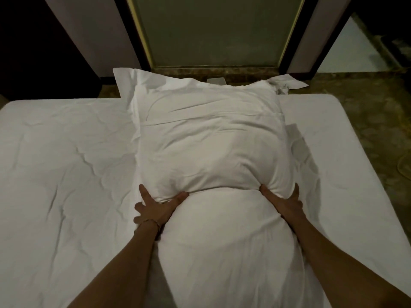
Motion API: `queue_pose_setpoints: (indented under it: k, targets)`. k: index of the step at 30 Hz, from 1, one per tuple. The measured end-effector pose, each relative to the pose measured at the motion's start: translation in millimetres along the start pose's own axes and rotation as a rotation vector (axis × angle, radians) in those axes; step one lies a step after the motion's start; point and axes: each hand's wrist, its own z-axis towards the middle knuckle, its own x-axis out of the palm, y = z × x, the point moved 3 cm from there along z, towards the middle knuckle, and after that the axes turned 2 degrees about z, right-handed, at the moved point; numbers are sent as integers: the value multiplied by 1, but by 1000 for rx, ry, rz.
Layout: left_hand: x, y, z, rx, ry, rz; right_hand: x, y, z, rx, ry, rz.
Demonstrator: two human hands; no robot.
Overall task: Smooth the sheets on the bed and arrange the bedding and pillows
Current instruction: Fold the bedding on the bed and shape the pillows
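The pillow (226, 241) is half inside its pillowcase (209, 138) (the near end is cut off). The left hand (155, 210) and right hand (283, 201) lie on either side of the pillow, fingers spread, pressing at the pillowcase's edge.

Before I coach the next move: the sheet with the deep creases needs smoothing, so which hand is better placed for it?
Probably the left hand: it rests at the pillow's left edge, beside the creased sheet. The right hand presses the pillow's far side.

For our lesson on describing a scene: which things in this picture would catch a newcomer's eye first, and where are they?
A big white pillow lies in the middle of the bed, its far end hanging past the edge. The left hand and the right hand press into its sides near the camera. Around it spreads a creased white sheet.
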Motion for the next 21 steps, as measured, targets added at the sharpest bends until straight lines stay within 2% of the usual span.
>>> queue_pose_setpoints:
  k: [10, 16, 21]
  targets:
    - [6, 0, -1, -38, -15, 45, -1, -2, -6, 26, -47, 13]
    - [11, 4, 4, -10, 11, -24, 0, -7, -3, -22, -61, 86]
    - [-3, 2, -6, 68, -6, -74, -4, 9, -27, -142, -49, 151]
